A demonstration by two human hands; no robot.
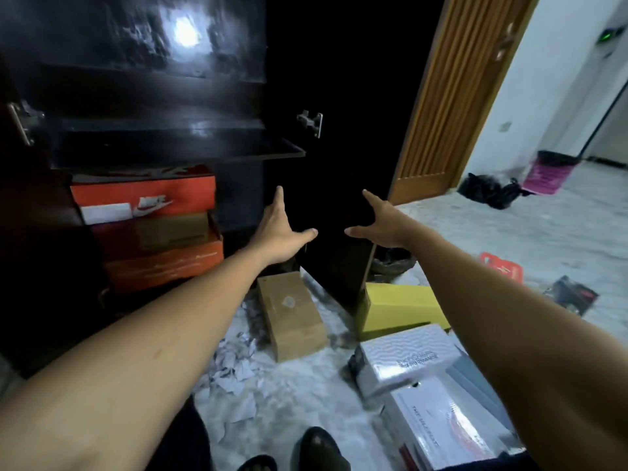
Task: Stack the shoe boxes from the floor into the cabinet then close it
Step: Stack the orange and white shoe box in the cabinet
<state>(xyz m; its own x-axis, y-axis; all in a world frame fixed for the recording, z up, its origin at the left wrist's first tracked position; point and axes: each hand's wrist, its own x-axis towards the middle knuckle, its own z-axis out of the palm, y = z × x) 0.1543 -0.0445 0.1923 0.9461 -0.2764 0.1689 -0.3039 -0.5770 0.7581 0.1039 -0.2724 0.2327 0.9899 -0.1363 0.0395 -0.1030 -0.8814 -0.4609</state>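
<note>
Head view is showing the left hand (283, 229) and right hand (380, 226) spreading open, gripping nothing, before the dark cabinet door (339, 205). Shoe boxes are sitting stacked in the cabinet (153, 141) left of them — brown box (292, 314), yellow box (401, 307) and white boxes (407, 355) lying below, likely blocking the door.

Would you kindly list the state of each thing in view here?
cabinet door: open
orange boxes: stacked inside the cabinet
brown box: on the floor, closed
yellow box: on the floor, closed
white boxes: on the floor
left hand: open, empty
right hand: open, empty
</note>
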